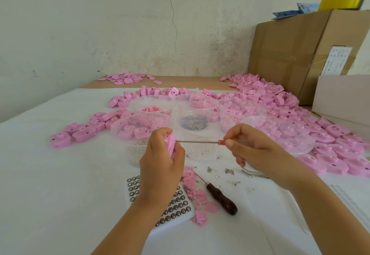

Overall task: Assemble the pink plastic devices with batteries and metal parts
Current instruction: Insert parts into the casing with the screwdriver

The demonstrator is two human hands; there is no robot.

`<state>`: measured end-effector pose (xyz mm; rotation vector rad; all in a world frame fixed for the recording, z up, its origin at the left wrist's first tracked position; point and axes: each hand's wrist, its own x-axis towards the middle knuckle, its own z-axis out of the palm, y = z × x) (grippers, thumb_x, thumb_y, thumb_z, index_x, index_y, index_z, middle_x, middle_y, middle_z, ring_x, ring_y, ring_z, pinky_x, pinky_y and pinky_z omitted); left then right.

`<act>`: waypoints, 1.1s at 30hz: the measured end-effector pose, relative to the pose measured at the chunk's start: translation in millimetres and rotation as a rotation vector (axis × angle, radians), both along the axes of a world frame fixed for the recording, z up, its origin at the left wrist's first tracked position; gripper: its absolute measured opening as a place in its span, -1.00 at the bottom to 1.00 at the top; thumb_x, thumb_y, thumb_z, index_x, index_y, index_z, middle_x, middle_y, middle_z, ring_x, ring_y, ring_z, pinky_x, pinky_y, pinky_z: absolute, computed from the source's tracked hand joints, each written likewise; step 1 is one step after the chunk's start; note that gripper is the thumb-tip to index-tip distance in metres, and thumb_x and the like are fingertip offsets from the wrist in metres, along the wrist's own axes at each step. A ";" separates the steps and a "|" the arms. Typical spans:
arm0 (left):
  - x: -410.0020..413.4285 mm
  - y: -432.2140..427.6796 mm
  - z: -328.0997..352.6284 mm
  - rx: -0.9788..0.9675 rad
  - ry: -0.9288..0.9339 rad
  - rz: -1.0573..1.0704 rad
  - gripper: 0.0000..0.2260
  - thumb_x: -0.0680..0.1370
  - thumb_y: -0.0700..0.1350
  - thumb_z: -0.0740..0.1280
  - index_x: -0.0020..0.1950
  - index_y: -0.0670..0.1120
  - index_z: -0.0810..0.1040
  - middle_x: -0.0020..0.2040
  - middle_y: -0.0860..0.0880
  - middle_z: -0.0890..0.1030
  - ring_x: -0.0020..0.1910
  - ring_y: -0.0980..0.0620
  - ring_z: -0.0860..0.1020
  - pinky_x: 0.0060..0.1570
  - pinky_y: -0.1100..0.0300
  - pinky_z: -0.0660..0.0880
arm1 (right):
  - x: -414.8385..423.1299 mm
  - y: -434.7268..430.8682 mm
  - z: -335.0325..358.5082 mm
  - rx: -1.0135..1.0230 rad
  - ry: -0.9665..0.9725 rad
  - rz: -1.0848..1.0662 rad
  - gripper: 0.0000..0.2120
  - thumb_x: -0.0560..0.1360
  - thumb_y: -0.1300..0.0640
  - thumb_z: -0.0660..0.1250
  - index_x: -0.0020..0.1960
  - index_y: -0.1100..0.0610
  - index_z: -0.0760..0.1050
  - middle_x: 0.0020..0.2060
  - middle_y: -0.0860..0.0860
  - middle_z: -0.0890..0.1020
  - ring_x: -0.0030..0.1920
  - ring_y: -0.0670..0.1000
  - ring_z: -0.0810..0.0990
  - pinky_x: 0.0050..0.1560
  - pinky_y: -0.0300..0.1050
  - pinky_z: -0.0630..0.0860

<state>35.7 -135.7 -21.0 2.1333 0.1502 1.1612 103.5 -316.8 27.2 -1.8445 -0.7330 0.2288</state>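
Note:
My left hand (pixel 162 160) grips a pink plastic device (pixel 171 144) upright above the table. My right hand (pixel 248 148) pinches the red handle of a thin screwdriver (pixel 200 141), whose metal shaft runs leftward with its tip against the device. Under my left forearm lies a white tray of button batteries (pixel 176 204). Small pink plastic pieces (pixel 198 194) lie scattered beside the tray. Tiny metal parts (pixel 229 171) sit on the white cloth below my right hand.
A dark wooden-handled tool (pixel 220 196) lies near the pink pieces. Several clear plastic bowls (pixel 152 102) hold pink parts, and one bowl (pixel 193 122) holds small grey bits. Heaps of pink devices (pixel 280 102) spread right. Cardboard boxes (pixel 290 50) stand at the back right.

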 end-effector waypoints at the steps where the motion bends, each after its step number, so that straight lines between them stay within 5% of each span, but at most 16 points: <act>1: -0.2 -0.3 -0.1 -0.002 -0.001 0.004 -0.76 0.50 -0.21 0.35 0.13 -0.13 0.41 -0.09 0.00 0.49 -0.28 0.21 0.46 -0.41 0.42 0.36 | 0.3 -1.8 0.4 0.035 -0.015 0.019 -0.90 0.52 0.16 0.27 -0.06 0.21 0.46 -0.46 -0.17 0.54 -0.49 -0.09 0.39 -0.45 -0.33 0.38; 7: -0.2 0.4 2.4 0.001 -0.040 0.031 -0.75 0.47 -0.26 0.38 0.10 -0.16 0.44 -0.10 0.00 0.48 -0.28 0.23 0.45 -0.27 0.52 0.40 | -1.9 5.3 -4.9 -0.021 0.086 -0.030 -0.62 0.59 0.00 0.12 -0.21 0.26 0.47 -0.62 -0.02 0.34 -0.66 -0.12 0.23 -0.59 -0.38 0.29; 12: 2.2 4.0 3.9 -0.053 -0.024 0.045 -0.74 0.48 -0.20 0.39 0.15 -0.15 0.46 -0.10 -0.04 0.53 -0.27 0.04 0.49 -0.37 0.37 0.39 | -6.7 4.3 0.3 0.042 -0.065 0.028 -0.94 0.50 0.17 0.31 -0.11 0.16 0.50 -0.40 -0.17 0.57 -0.51 -0.22 0.41 -0.48 -0.39 0.34; 14: 2.1 3.8 4.6 -0.020 -0.031 0.060 -0.76 0.49 -0.21 0.38 0.13 -0.17 0.48 -0.11 -0.02 0.52 -0.26 0.10 0.47 -0.36 0.41 0.40 | -6.5 3.5 0.4 0.109 -0.083 -0.013 -0.93 0.49 0.25 0.32 -0.16 0.23 0.54 -0.50 -0.12 0.54 -0.58 -0.18 0.37 -0.56 -0.37 0.27; 17: 0.7 4.5 5.9 0.022 -0.038 0.077 -0.78 0.49 -0.23 0.37 0.12 -0.20 0.49 -0.10 -0.02 0.51 -0.27 0.10 0.45 -0.36 0.44 0.33 | -6.3 4.6 -4.0 0.121 0.190 0.009 -0.77 0.53 0.14 0.26 -0.13 0.33 0.53 -0.59 -0.07 0.37 -0.63 -0.12 0.18 -0.62 -0.34 0.09; 20: 0.4 6.3 6.4 0.040 -0.043 0.086 -0.77 0.50 -0.25 0.36 0.13 -0.22 0.49 -0.07 -0.03 0.51 -0.21 0.04 0.47 -0.32 0.45 0.32 | -8.7 8.6 -4.3 0.082 0.331 0.050 -0.70 0.56 0.02 0.18 -0.14 0.22 0.55 -0.58 -0.10 0.26 -0.60 -0.12 0.12 -0.63 -0.33 0.07; 25: 0.9 7.2 6.9 0.000 -0.065 0.134 -0.78 0.48 -0.28 0.37 0.12 -0.23 0.50 -0.05 -0.07 0.55 -0.18 0.02 0.47 -0.25 0.40 0.31 | -14.6 16.8 -9.9 -0.109 -0.332 0.042 -0.86 0.55 0.02 0.20 -0.05 -0.06 0.53 -0.48 -0.14 0.39 -0.48 -0.17 0.31 -0.42 -0.35 0.31; 26: 0.4 6.9 7.8 0.016 -0.075 0.136 -0.78 0.47 -0.30 0.38 0.11 -0.25 0.51 -0.05 -0.10 0.56 -0.18 0.02 0.46 -0.26 0.43 0.30 | -14.4 16.7 -10.6 -0.063 -0.267 0.060 -0.83 0.56 0.03 0.20 -0.05 -0.04 0.58 -0.49 -0.12 0.37 -0.50 -0.14 0.27 -0.46 -0.34 0.28; 30: -2.6 4.7 9.2 0.139 -0.214 0.105 -0.80 0.45 -0.33 0.37 0.05 -0.34 0.50 -0.09 -0.09 0.51 -0.16 -0.01 0.47 -0.16 0.36 0.39 | -16.7 10.8 -0.2 0.175 0.589 0.184 -0.71 0.48 -0.04 0.23 -0.14 0.09 0.67 -0.55 -0.10 0.16 -0.59 -0.15 0.07 -0.65 -0.34 0.06; 32: -2.2 6.3 9.8 0.139 -0.239 0.122 -0.79 0.45 -0.31 0.35 0.05 -0.34 0.50 -0.08 -0.13 0.54 -0.14 -0.01 0.47 -0.15 0.31 0.41 | -18.3 12.7 1.3 0.178 0.637 0.215 -0.71 0.46 -0.06 0.24 -0.08 0.10 0.64 -0.55 -0.10 0.17 -0.59 -0.15 0.08 -0.65 -0.34 0.07; 33: -1.7 7.1 9.6 0.120 -0.228 0.131 -0.80 0.46 -0.32 0.36 0.06 -0.34 0.49 -0.07 -0.17 0.55 -0.14 -0.02 0.46 -0.17 0.25 0.42 | -19.5 15.0 -0.9 0.125 0.496 0.202 -0.74 0.49 -0.05 0.24 -0.04 0.10 0.59 -0.54 -0.10 0.21 -0.58 -0.14 0.11 -0.62 -0.33 0.10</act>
